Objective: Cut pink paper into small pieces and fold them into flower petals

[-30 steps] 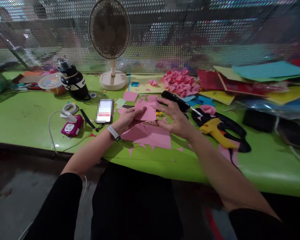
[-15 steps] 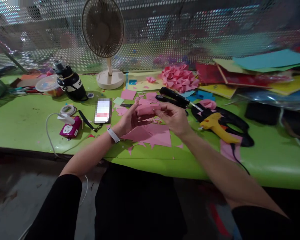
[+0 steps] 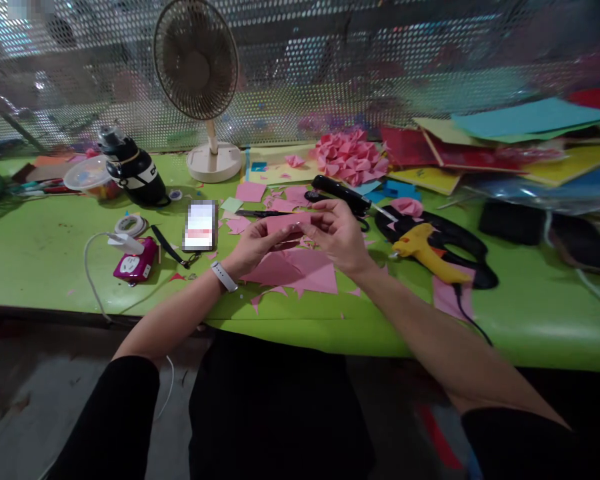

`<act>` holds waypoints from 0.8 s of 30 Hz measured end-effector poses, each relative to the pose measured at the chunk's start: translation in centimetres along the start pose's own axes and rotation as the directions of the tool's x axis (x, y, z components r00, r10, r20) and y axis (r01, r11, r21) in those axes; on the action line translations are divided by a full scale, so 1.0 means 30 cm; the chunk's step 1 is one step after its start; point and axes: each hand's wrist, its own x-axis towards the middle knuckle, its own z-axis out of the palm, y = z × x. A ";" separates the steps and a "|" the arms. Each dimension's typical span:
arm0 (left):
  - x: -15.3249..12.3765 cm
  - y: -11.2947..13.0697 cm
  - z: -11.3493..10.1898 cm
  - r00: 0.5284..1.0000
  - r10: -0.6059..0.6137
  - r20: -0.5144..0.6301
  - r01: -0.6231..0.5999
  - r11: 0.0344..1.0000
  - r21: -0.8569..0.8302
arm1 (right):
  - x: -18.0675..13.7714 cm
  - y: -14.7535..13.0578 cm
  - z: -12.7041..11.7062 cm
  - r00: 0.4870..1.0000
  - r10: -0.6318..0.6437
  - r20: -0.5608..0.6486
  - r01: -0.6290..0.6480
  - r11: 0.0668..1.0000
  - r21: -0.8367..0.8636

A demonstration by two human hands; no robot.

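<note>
Both of my hands hold one small pink paper piece (image 3: 286, 223) just above the green table (image 3: 55, 247). My left hand (image 3: 254, 245), with a white band at the wrist, pinches its left end. The fingers of my right hand (image 3: 336, 235) are closed on its right end. Under my hands lies a larger pink sheet with cut, jagged edges (image 3: 300, 268). Black scissors (image 3: 263, 214) lie just beyond the paper piece.
A yellow glue gun (image 3: 427, 252) with a black cord lies right of my hands. Farther back are a pile of folded pink paper shapes (image 3: 349, 157), a desk fan (image 3: 200, 73), a black bottle (image 3: 130, 170), a phone (image 3: 200, 225), a tape roll (image 3: 129, 225) and stacked coloured sheets (image 3: 520, 143).
My right hand came from flat over the table onto the pink piece. The piece, flat in my left hand a second ago, is now narrower and held between both hands.
</note>
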 end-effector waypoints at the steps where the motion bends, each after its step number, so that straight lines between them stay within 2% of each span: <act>1: -0.001 0.002 0.002 1.000 0.003 -0.005 -0.003 1.000 0.007 | 0.000 -0.002 0.001 1.000 0.004 0.002 -0.004 1.000 0.016; 7: -0.009 0.023 0.018 0.999 -0.027 -0.043 0.031 0.996 0.084 | -0.002 -0.008 -0.001 0.998 0.011 0.066 -0.011 1.000 0.002; 24: -0.013 0.025 0.025 0.997 -0.017 -0.072 0.024 0.995 0.101 | -0.001 -0.019 0.003 0.998 -0.007 0.070 0.005 1.000 0.025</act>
